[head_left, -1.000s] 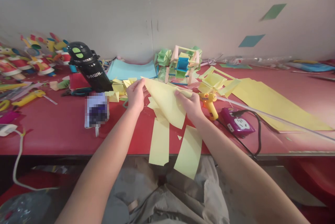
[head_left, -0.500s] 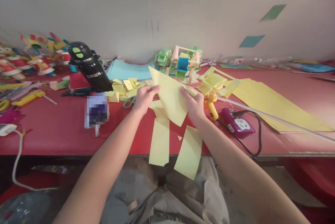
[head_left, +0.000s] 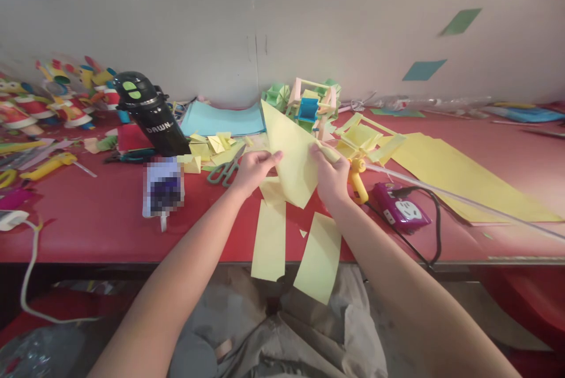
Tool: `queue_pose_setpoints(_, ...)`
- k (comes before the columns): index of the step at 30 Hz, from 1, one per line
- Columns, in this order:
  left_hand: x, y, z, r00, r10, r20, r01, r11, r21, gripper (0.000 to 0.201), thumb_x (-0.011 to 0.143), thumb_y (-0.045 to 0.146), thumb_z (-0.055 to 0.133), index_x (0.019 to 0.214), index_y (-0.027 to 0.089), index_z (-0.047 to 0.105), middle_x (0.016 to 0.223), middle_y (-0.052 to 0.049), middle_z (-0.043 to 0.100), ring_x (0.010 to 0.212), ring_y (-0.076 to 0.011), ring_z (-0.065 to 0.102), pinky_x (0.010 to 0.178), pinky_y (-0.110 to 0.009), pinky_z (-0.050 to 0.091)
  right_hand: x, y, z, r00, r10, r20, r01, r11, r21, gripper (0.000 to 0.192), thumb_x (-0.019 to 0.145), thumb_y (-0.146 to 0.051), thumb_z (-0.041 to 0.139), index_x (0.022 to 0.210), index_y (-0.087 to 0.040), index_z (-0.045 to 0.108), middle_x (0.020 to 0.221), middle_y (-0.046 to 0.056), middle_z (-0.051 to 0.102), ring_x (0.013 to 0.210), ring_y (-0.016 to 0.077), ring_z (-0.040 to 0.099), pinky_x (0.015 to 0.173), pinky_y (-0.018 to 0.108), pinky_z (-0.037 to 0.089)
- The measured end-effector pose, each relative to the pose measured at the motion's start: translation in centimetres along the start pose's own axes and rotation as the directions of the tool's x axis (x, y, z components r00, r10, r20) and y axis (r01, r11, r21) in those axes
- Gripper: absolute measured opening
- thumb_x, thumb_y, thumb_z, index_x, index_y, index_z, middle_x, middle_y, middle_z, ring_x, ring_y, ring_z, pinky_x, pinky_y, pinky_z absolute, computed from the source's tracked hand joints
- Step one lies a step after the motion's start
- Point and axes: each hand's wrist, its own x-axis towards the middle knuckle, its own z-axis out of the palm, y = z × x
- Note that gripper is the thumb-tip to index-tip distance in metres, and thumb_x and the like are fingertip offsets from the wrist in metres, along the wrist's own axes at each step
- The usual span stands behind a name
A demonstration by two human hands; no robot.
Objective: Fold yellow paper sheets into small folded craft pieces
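Observation:
Between my two hands a sheet of pale yellow paper (head_left: 293,160) is held up, its pointed corner toward the back wall. My left hand (head_left: 256,172) pinches the sheet's left edge between thumb and fingers. On the other side my right hand (head_left: 331,172) grips the right edge, where the paper curls over the fingers. Below lie two yellow paper strips, a left strip (head_left: 269,242) and a right strip (head_left: 318,257), both reaching past the table's front edge. Green-handled scissors (head_left: 223,173) rest beside my left hand, partly covered. A yellow glue gun (head_left: 358,181) stands close to my right hand.
A black bottle (head_left: 152,119) and a pixelated object (head_left: 163,186) stand left. Folded paper models (head_left: 309,107) sit behind the sheet. Right of me are a purple power socket (head_left: 401,207) with a cable and large yellow sheets (head_left: 463,178). Blue paper (head_left: 223,119) lies at the back.
Both hands have shifted slightly right and the sheet has moved with them, still held at both sides. More of the scissors shows beside my left hand.

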Motion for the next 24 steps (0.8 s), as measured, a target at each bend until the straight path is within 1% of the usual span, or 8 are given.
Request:
queue_pose_setpoints(4, -0.1, -0.2, 0.2, 0.998, 0.048, -0.036, -0.044, 0.994, 0.101, 0.05, 0.072, 0.058, 0.074, 0.049, 0.019, 0.053, 0.053, 0.0, 0.057, 0.057, -0.0167, 0.062, 0.059, -0.03, 0.054, 0.1, 0.0, 0.0, 1.0, -0.025, -0.017, 0.025, 1.0, -0.015, 0.043, 0.076, -0.058, 0.07, 0.099, -0.022, 0.072, 0.095, 0.006, 0.073, 0.091, 0.0255, 0.069, 0.076, 0.039, 0.057)
queue_pose_setpoints(6, -0.1, -0.5, 0.2, 0.999, 0.033, -0.037, -0.029, 0.994, 0.105, 0.049, 0.075, 0.06, 0.071, 0.051, 0.019, 0.056, 0.054, -0.001, 0.06, 0.057, -0.0176, 0.064, 0.059, -0.03, 0.054, 0.1, -0.1, 0.0, 1.0, -0.023, -0.015, 0.023, 1.0, -0.011, 0.043, 0.077, -0.058, 0.069, 0.101, -0.022, 0.072, 0.098, 0.007, 0.073, 0.094, 0.0264, 0.069, 0.078, 0.04, 0.057)
queue_pose_setpoints(9, 0.0, -0.7, 0.2, 0.995, -0.016, 0.095, 0.011, 0.998, 0.054, 0.039, 0.069, 0.055, 0.078, 0.067, 0.017, 0.067, 0.07, -0.004, 0.069, 0.069, -0.0194, 0.068, 0.067, -0.033, 0.058, 0.1, -0.3, 0.1, 0.998, 0.001, -0.059, 0.0, 1.0, 0.016, 0.043, 0.075, -0.057, 0.07, 0.1, -0.022, 0.071, 0.099, 0.008, 0.073, 0.098, 0.0269, 0.068, 0.081, 0.041, 0.057)
queue_pose_setpoints(11, 0.0, -0.9, 0.3, 0.989, -0.029, 0.148, 0.022, 0.999, 0.048, 0.038, 0.064, 0.051, 0.083, 0.072, 0.017, 0.069, 0.073, -0.004, 0.071, 0.071, -0.0197, 0.068, 0.068, -0.033, 0.058, 0.1, -0.4, 0.1, 0.996, 0.003, -0.091, -0.001, 1.0, 0.027, 0.043, 0.075, -0.057, 0.07, 0.101, -0.022, 0.071, 0.099, 0.008, 0.073, 0.098, 0.0269, 0.068, 0.082, 0.041, 0.057)
queue_pose_setpoints(15, 0.3, -1.5, 0.3, 0.997, -0.028, 0.079, 0.02, 0.995, 0.1, 0.04, 0.069, 0.056, 0.077, 0.066, 0.017, 0.069, 0.065, -0.004, 0.068, 0.059, -0.0187, 0.064, 0.057, -0.033, 0.055, 0.2, -0.1, 0.1, 0.996, -0.019, -0.088, 0.02, 1.0, 0.014, 0.046, 0.078, -0.058, 0.068, 0.105, -0.021, 0.069, 0.102, 0.009, 0.072, 0.1, 0.0268, 0.068, 0.083, 0.042, 0.057)
queue_pose_setpoints(17, 0.5, -1.7, 0.2, 0.997, -0.017, 0.078, 0.008, 0.994, 0.111, 0.039, 0.07, 0.055, 0.076, 0.067, 0.018, 0.068, 0.066, -0.004, 0.068, 0.058, -0.0181, 0.063, 0.057, -0.032, 0.054, 0.2, -0.1, 0.1, 0.995, -0.023, -0.097, 0.024, 1.0, 0.014, 0.047, 0.077, -0.059, 0.068, 0.105, -0.021, 0.069, 0.102, 0.009, 0.072, 0.099, 0.0265, 0.068, 0.082, 0.041, 0.058)
queue_pose_setpoints(21, 0.7, -1.3, -0.5, 0.994, 0.026, 0.103, -0.036, 0.995, 0.096, 0.03, 0.063, 0.041, 0.083, 0.076, 0.018, 0.07, 0.077, -0.005, 0.073, 0.071, -0.02, 0.067, 0.065, -0.03, 0.053, 0.1, -0.3, 0.0, 0.994, -0.053, -0.094, 0.053, 0.999, -0.006, 0.046, 0.079, -0.058, 0.067, 0.106, -0.021, 0.07, 0.103, 0.008, 0.073, 0.1, 0.0264, 0.068, 0.083, 0.041, 0.058)
queue_pose_setpoints(24, 0.4, -0.6, -1.5, 0.994, 0.093, 0.065, -0.103, 0.979, 0.178, 0.02, 0.067, 0.033, 0.078, 0.078, 0.017, 0.072, 0.079, -0.007, 0.073, 0.075, -0.0218, 0.068, 0.065, -0.029, 0.05, 0.1, -0.3, -0.2, 0.998, -0.054, -0.024, 0.054, 0.999, -0.007, 0.042, 0.079, -0.054, 0.068, 0.105, -0.021, 0.071, 0.102, 0.008, 0.074, 0.098, 0.0261, 0.069, 0.083, 0.041, 0.057)
